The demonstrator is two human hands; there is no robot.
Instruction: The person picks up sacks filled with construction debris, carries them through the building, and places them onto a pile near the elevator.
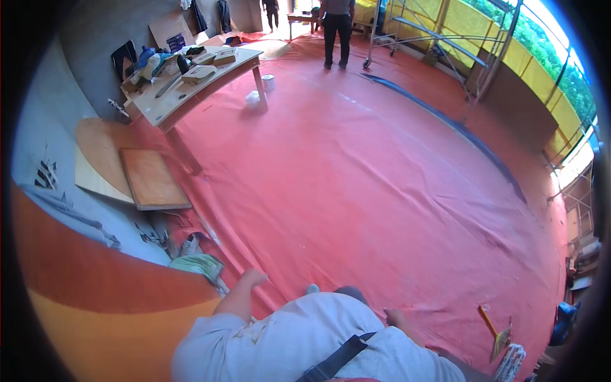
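My left hand [254, 277] hangs out in front of my body on the left, above the red floor sheet [331, 191]. It is small and blurred, and I see nothing in it. Past that hand on the left, a pale green cloth [196, 264] lies at the foot of the wall. My right hand [394, 316] is low beside my body, partly in shadow, also over the sheet. Its fingers do not show clearly, and no object can be made out there. To its right lies a yellow-handled tool [489, 321] with a flat, pale end, apart from the hand.
A cluttered worktable [162, 111] stands at the left, with a white bucket [268, 82] near its leg. Boards [154, 178] lean by the wall. A person [337, 32] stands far ahead; wheeled scaffolding [439, 44] is at the right. Wrinkles cross the sheet.
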